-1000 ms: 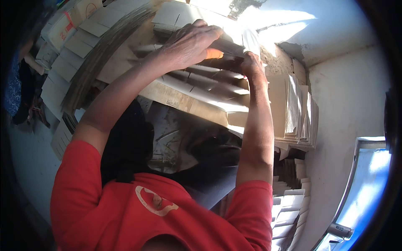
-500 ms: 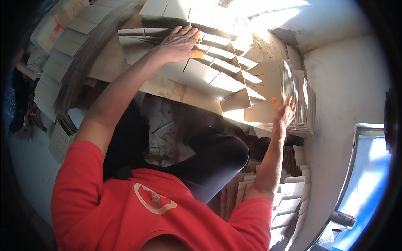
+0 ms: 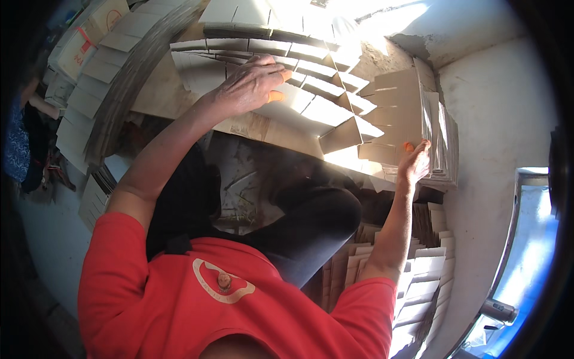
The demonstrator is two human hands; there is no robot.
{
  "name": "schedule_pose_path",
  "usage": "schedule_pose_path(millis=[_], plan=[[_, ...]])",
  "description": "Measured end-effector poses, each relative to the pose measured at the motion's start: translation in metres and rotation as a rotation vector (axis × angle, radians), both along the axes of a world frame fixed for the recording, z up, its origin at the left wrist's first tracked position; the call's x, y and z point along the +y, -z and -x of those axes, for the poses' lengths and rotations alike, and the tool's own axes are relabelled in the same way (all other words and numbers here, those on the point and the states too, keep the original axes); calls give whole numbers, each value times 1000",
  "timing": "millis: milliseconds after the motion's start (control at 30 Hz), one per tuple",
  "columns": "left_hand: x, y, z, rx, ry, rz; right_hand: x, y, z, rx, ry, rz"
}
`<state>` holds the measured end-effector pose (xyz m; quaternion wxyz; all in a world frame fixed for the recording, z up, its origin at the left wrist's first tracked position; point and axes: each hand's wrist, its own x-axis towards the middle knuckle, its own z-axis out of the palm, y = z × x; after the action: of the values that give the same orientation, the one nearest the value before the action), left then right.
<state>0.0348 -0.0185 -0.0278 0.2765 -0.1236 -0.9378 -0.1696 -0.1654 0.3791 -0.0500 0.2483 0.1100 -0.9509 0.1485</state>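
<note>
A grid of interlocked slotted cardboard strips (image 3: 326,110) lies on the work surface before me, its crosspieces at the right end. My left hand (image 3: 251,87), with orange covers on thumb and a finger, rests over its left part. The fingers are bent, and thumb and forefinger stand apart across the strips' upper edges. At the right, my right hand (image 3: 415,161) has its covered thumb against the face of a slotted cardboard sheet (image 3: 394,110) and its fingers around the edge. That sheet fronts an upright stack. How many sheets it grips is hidden.
More slotted cardboard (image 3: 236,15) is piled behind the grid. Stacks stand at the far left (image 3: 113,60) and lower right (image 3: 421,281). A wall (image 3: 484,107) bounds the right side, with a blue-lit opening (image 3: 526,257). Part of another person (image 3: 24,143) shows at the left edge.
My left hand has drawn back toward me, its fingers more bent. The right hand has gone from spread fingers beside the stack to closing on the front sheet's edge.
</note>
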Motion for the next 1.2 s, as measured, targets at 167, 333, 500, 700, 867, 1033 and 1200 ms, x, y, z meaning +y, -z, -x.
schedule_pose_path(millis=[167, 333, 500, 700, 867, 1033, 1200], plan=[[-8, 16, -1, -188, -32, -230, -27, -77, -19, 153, -180, 95], [-6, 29, -6, -135, 6, -285, -70, -156, -56, -73, -365, 406], [0, 26, -9, -132, 24, -341, -102, -148, -68, -224, -586, 364], [0, 25, -9, -168, 6, -345, -132, -140, -84, -354, -698, 447], [0, 26, -8, -142, -7, -334, -137, -139, -82, -319, -685, 397], [0, 27, -7, -114, -11, -327, -140, -130, -77, -279, -644, 235], [1, 22, -7, -157, -2, -352, -147, -118, -82, -289, -736, 460]])
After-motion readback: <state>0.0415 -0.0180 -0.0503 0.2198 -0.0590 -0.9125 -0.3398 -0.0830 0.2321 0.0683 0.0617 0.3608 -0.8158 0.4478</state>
